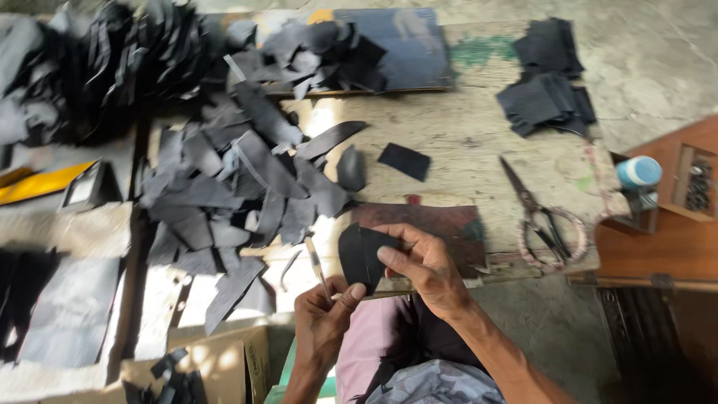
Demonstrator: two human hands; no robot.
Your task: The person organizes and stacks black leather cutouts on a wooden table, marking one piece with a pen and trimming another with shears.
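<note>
A heap of dark leather offcuts (112, 60) runs off the top and left edges, blurred beyond counting. The right hand (426, 269) covers one side of a black leather piece (359, 254); the left hand (321, 314) hides the handle of a thin blade (314, 262). Both forearms are cut by the bottom edge. Small dark items in a wooden box (699, 187) at the right edge are too small to identify.

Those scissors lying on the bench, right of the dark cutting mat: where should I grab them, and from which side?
Take the scissors by the wrapped finger loops, which lie toward the bench's near edge. The blades point away and to the left, so coming in from the near side probably keeps fingers clear of the tips. The right hand is closer, but it holds a black leather piece.
</note>
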